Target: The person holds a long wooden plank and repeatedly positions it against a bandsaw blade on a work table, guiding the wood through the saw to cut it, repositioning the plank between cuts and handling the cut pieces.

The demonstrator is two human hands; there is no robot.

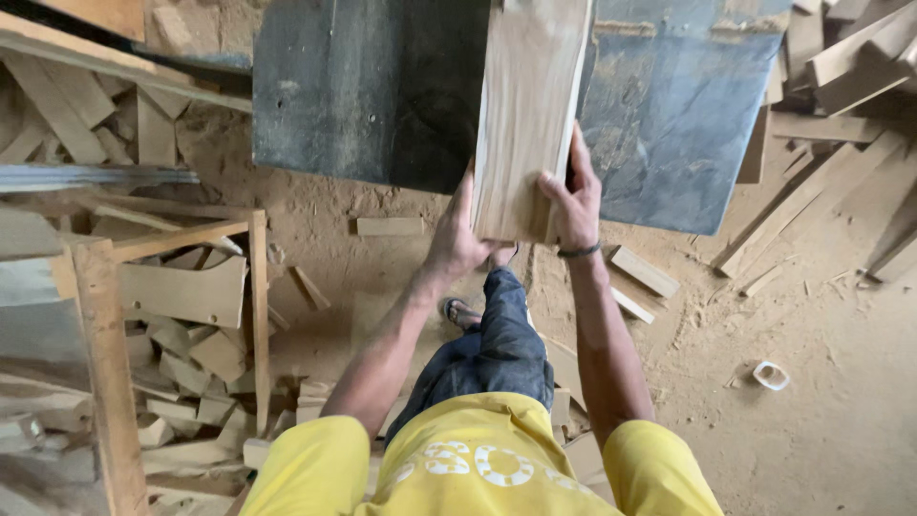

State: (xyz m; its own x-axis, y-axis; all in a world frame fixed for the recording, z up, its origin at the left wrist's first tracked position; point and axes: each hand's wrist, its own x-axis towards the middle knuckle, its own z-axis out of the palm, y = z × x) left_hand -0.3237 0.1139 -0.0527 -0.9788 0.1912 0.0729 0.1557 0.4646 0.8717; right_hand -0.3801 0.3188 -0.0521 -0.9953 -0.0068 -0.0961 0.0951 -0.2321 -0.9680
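Item: wooden plank (527, 105), pale tan with long straight grain, flat-faced, square-cut at its near end, running from the centre of the frame up out of the top edge. It lies on a dark bench top (382, 91), a worn blue-grey slab filling the upper middle of the frame; the plank's near end overhangs the bench's front edge. Left hand (457, 239): centre of frame, arm stretched forward, palm against the plank's left edge and underside, fingers spread and pressed to the wood. Right hand (573, 196): just right of it, grip closed around the plank's lower right corner, thumb on the near face, fingers over the right edge; a dark wristband (579, 251) sits at the wrist. Both arms rise from yellow sleeves at the bottom centre. Surroundings: sawdust-covered floor (821, 430) across the lower right, largely open there, with a small white ring-shaped object (770, 375) lying on it. A wooden frame (258, 296) stands at the left, close beside the left arm, with a heap of offcuts (191, 354) packed inside and under it. Loose wooden strips (831, 182) lie at the upper right, near the bench's right edge. A short block (389, 226) lies on the floor below the bench's front edge, left of the hands.
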